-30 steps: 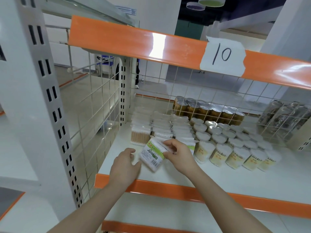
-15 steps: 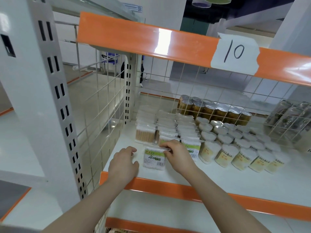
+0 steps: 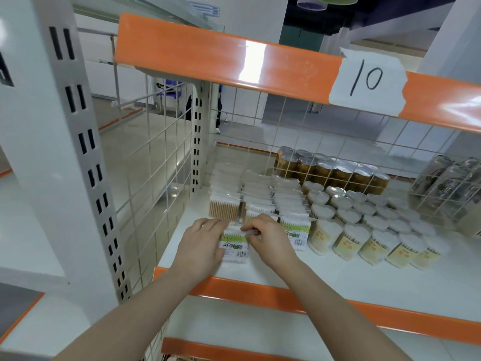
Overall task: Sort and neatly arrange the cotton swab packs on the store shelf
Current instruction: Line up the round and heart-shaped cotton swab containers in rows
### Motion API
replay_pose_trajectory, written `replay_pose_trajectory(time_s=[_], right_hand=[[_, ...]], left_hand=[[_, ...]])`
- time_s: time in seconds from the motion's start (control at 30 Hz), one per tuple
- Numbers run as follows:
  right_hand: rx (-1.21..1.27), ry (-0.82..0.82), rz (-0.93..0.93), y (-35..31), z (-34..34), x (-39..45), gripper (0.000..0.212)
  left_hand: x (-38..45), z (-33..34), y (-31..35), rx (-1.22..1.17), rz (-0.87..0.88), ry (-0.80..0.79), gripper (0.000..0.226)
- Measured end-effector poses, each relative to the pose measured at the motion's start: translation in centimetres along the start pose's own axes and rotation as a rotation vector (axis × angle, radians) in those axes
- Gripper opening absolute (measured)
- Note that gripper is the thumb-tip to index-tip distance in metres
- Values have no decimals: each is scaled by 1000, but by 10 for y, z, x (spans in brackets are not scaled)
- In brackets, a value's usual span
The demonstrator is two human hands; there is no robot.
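A shop, going by the fittings: white shelf (image 3: 325, 272) edged in orange, slotted steel uprights (image 3: 86, 162), wire-grid backing (image 3: 307, 142). Stocked in rows with identical cotton swab packs (image 3: 263, 196), tubs (image 3: 346, 241) and cans (image 3: 335, 173); paper label (image 3: 367, 82) marked "10".

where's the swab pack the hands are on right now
In the head view the swab pack stands at the shelf's front left, between the left hand and right hand, just ahead of the rows of flat packs.

Bare shelf (image 3: 325, 272) front lies open rightward; wire mesh (image 3: 156, 178) blocks the left
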State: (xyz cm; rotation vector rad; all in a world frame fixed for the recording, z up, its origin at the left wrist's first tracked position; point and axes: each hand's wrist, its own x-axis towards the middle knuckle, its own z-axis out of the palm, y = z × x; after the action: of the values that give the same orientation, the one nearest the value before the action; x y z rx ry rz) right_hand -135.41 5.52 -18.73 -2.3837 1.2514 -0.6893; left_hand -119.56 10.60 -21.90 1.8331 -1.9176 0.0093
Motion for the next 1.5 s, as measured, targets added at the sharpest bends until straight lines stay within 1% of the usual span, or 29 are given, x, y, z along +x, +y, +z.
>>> replay_pose_trajectory(time_s=[0.1, 0.2, 0.27, 0.33, 0.4, 0.57, 0.73, 0.87, 1.0, 1.17, 1.3, 1.4, 1.5], right_hand=[[-47, -22, -8, 2, -2, 2, 28], [-100, -28, 7, 10, -11, 5, 35], [-113, -17, 29, 14, -19, 7, 36], [-127, 9, 30, 19, -24, 9, 37], [-156, 22, 24, 23, -26, 11, 38], [-242, 21, 2, 28, -26, 20, 43], [-381, -38, -16, 33, -20, 29, 47], [-461, -69, -20, 39, -19, 35, 56], [-503, -78, -32, 43, -20, 38, 58], [-519, -114, -54, 45, -20, 42, 56], [-486, -121, -48, 47, -18, 42, 54], [-481, -125, -56, 48, -18, 43, 54], [-477, -124, -63, 49, -17, 44, 53]], left_hand=[[4, 5, -2, 25, 19, 23, 55], [5, 8, -1, 27, 10, 31, 54], [5, 8, 0, 52, 7, 23, 57], [5, 10, 0, 103, 56, 25, 63], [6, 13, -1, 184, 100, 64, 69], [9, 16, 2, 278, 170, 87, 75], [17, 16, -2, 317, 105, 104, 66], [24, 16, -9, 350, 66, 117, 68], [32, 19, -12, 380, 54, 154, 69], [44, 22, -12, 427, 62, 192, 74], [52, 27, -14, 384, 70, 205, 79], [55, 28, -14, 373, 81, 213, 73], [58, 30, -15, 375, 86, 221, 73]])
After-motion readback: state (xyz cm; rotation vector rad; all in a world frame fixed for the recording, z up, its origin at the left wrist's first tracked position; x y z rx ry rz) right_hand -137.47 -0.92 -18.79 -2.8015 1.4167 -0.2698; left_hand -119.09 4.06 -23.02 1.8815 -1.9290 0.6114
